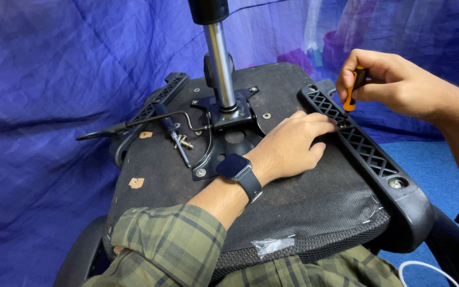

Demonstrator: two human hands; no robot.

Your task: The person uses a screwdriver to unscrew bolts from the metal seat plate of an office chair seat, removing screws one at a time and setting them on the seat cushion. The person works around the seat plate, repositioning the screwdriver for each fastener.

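Screwdriver (353, 90) stands upright in clenched right hand (394, 82), tip on armrest bracket (359, 139) at 3 o'clock of seat (304, 196). Left hand (290, 146) lies flat, released, fingertips (329, 127) touching bracket beside tip.

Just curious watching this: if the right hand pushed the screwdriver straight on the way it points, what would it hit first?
The right hand aims the screwdriver down at the black armrest bracket, beside the left hand's fingertips; likely a screw there, though it's hidden.
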